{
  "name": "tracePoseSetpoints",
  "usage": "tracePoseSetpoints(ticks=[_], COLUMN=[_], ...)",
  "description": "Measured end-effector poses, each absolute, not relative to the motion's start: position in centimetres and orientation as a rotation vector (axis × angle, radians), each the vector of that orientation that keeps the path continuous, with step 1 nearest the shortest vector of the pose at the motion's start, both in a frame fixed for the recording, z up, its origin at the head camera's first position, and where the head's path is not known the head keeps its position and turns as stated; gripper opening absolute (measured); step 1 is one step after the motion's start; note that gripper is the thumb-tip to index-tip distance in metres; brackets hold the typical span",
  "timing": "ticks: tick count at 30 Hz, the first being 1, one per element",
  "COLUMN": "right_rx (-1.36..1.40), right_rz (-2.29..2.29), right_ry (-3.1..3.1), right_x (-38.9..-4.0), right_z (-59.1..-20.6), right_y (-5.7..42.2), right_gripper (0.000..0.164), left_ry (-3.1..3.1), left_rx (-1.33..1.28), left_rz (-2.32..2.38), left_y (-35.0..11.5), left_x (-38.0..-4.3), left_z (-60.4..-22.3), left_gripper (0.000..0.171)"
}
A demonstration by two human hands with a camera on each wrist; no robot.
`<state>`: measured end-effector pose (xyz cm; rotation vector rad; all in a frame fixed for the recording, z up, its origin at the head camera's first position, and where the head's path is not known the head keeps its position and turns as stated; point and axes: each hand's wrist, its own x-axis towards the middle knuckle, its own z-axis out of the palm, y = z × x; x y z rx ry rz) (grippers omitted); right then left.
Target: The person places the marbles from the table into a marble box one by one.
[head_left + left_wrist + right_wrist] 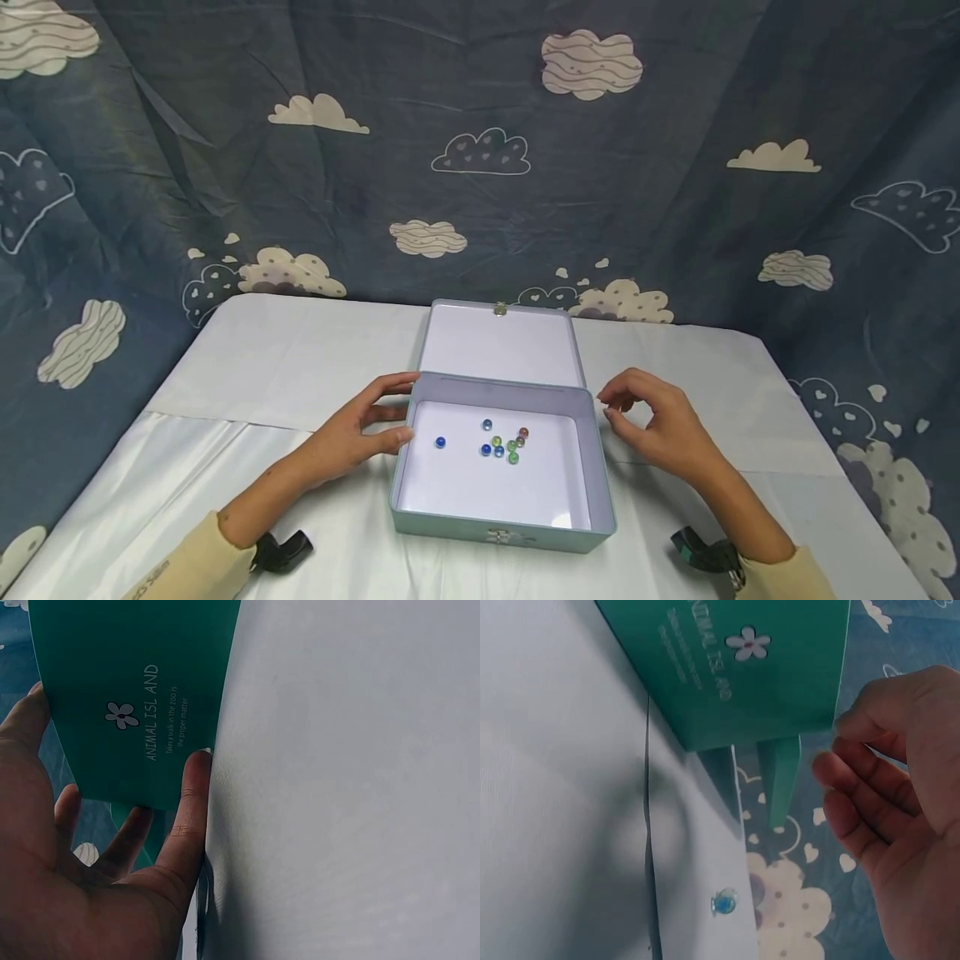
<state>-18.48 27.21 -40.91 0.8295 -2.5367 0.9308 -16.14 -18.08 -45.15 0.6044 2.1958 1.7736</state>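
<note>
A green metal box (pixel 498 533) with a white inside stands on the white cloth, its lid (pixel 501 346) folded back behind it. Several glass marbles (pixel 513 446) lie grouped near the middle of its floor, and a dark blue marble (pixel 440 442) sits apart to their left. My left hand (pixel 352 429) rests against the box's left side with fingers spread, touching wall and rim. Beside the back right corner, my right hand (pixel 660 421) hovers with loosely bent fingers and nothing visible between them. The right wrist view shows a blue marble (pixel 724 901) on the cloth beyond the box.
A dark curtain (pixel 480 208) with cloud prints hangs behind and around the table. White cloth (pixel 337 533) covers the tabletop, with a fold line running across it. Metal clasps sit on the box front (pixel 498 536) and on the lid edge (pixel 500 309).
</note>
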Motion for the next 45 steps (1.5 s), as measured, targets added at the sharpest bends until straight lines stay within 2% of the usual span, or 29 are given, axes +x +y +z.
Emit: tracePoseSetpoints(ticks=[14,29,45], right_rx=[0.636,0.486,0.416], right_rz=[0.792,0.765,0.724], right_ry=[-2.549,-2.738,-2.801], right_x=[-19.9,-20.7,-21.0], right_z=[-42.6,-44.5,-45.3], right_y=[29.1,30.5,30.9], right_gripper=[0.028,0.034,0.020], left_ry=[2.196,2.208,2.186], left_rx=[0.611,0.602,0.615], left_rz=[1.770,1.777,1.778], left_y=[-18.2,-18.2,-18.1], left_x=[-15.9,-15.8,-16.1], left_z=[-45.2,-45.3,-45.1], left_gripper=[0.075,0.075,0.075])
